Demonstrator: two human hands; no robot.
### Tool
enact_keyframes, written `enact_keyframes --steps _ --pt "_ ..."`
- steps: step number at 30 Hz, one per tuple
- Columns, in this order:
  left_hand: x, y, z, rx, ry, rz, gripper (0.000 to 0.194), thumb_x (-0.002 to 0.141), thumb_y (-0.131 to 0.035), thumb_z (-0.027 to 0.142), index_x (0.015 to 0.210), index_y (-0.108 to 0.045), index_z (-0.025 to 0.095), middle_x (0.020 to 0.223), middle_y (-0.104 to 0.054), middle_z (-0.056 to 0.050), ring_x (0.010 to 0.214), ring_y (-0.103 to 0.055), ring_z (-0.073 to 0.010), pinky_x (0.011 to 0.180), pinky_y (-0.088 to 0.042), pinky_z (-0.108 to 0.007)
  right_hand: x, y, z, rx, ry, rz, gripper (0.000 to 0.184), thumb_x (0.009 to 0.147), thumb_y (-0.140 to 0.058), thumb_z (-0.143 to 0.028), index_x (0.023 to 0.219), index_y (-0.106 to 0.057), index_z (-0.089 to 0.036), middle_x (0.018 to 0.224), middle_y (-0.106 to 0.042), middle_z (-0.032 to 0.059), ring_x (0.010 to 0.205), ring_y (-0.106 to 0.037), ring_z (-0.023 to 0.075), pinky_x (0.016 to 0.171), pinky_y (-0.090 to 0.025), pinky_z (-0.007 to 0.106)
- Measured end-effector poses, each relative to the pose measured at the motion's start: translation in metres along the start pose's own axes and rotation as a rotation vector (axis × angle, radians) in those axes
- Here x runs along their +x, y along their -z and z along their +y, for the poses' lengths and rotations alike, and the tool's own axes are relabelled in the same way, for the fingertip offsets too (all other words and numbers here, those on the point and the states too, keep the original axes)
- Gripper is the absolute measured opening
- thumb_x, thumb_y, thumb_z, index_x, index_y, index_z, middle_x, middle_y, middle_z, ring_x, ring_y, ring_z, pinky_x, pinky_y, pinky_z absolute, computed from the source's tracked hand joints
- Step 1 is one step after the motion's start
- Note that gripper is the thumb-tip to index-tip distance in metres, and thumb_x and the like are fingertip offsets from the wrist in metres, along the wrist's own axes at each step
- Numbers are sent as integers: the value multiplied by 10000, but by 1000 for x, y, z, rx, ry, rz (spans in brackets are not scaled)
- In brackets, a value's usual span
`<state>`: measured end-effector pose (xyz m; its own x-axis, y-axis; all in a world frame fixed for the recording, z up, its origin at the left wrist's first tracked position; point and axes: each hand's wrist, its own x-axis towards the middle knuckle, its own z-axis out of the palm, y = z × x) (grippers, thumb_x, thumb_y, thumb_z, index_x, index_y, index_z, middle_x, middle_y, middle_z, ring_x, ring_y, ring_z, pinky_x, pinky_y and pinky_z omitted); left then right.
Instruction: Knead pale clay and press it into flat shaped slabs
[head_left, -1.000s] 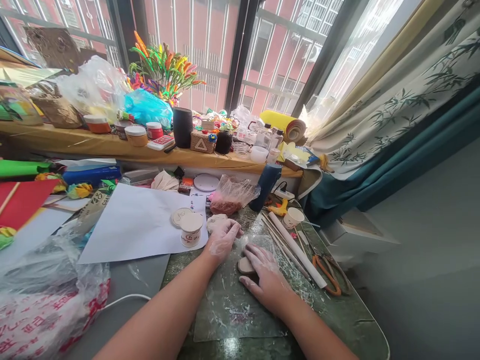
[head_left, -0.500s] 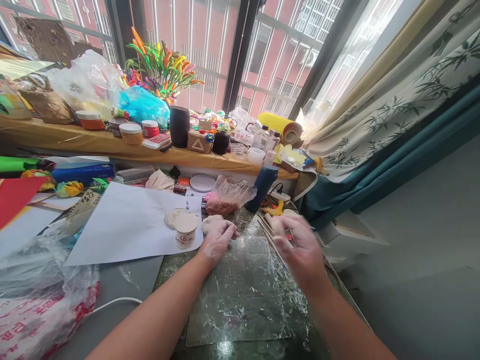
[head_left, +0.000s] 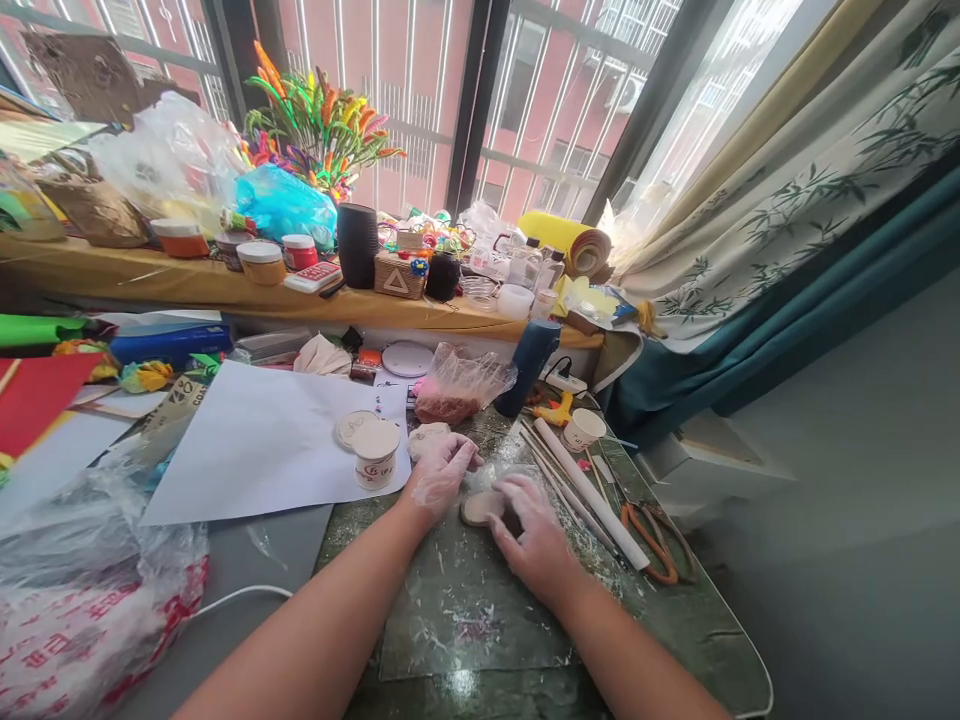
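Both forearms reach in from the bottom edge, cut off below the elbows, and slant towards each other over a clear flat plastic sheet (head_left: pixel 450 610) on a dark green tabletop (head_left: pixel 720 640). The left hand (head_left: pixel 439 475), dusted white, lies palm down with its fingers together and thumb alongside, just beside a lumpy off-white mass of clay (head_left: pixel 429 440); its palm is hidden, so I cannot tell whether it holds anything. The right hand (head_left: pixel 529 520), also whitened, is bent at the wrist, its thumb and fingers curved apart around the right end of a flat, rounded pale clay piece (head_left: pixel 477 508). That piece sits on the upper part of the sheet, between the hands; its right end is partly covered, and whether the fingers grip or merely touch it is unclear. Two printed white paper cups stand about: one (head_left: pixel 375 470) on a large white paper sheet (head_left: pixel 262 450), the other (head_left: pixel 583 430) at the far right. There are two pale round discs, one (head_left: pixel 376 438) topping the first cup and one (head_left: pixel 352 427) partly behind it. One long white tube (head_left: pixel 596 500) lies beside thin wooden sticks (head_left: pixel 555 480), which overlap too much to count, and one pair of orange-handled scissors (head_left: pixel 652 550).
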<state>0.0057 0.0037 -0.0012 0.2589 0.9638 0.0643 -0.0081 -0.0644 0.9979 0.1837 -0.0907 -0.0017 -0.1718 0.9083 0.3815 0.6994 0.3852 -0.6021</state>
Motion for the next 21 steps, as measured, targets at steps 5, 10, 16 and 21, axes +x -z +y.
enact_keyframes --steps 5,10,16,21 --pt "-1 1 4 -6 5 15 337 896 -523 532 832 -611 212 821 -727 -36 783 -670 -196 728 -507 -328 21 12 -18 358 -170 55 305 941 -565 -461 760 -601 -218 757 -585 33 746 -542 202 739 -480 342" --pt "2 2 0 -95 13 46 326 880 -535 523 833 -619 212 795 -723 -30 732 -661 -190 683 -492 -319 67 37 -59 1185 -225 -10 604 907 -563 -608 526 -276 -238 505 -241 -70 472 -217 110 469 -246 275" --pt "4 1 -8 -139 -28 81 307 841 -588 516 786 -631 217 738 -700 -23 713 -649 -194 697 -502 -325 59 -22 -70 1204 -321 -287 681 829 -654 -676 440 -309 -237 406 -246 -79 396 -175 75 421 -134 277" --pt "3 2 -1 -138 -43 90 289 858 -588 481 771 -653 214 768 -703 -25 754 -658 -202 715 -519 -322 66 -26 -66 1309 -310 -133 676 827 -633 -674 454 -278 -237 436 -240 -81 427 -188 79 435 -185 260"
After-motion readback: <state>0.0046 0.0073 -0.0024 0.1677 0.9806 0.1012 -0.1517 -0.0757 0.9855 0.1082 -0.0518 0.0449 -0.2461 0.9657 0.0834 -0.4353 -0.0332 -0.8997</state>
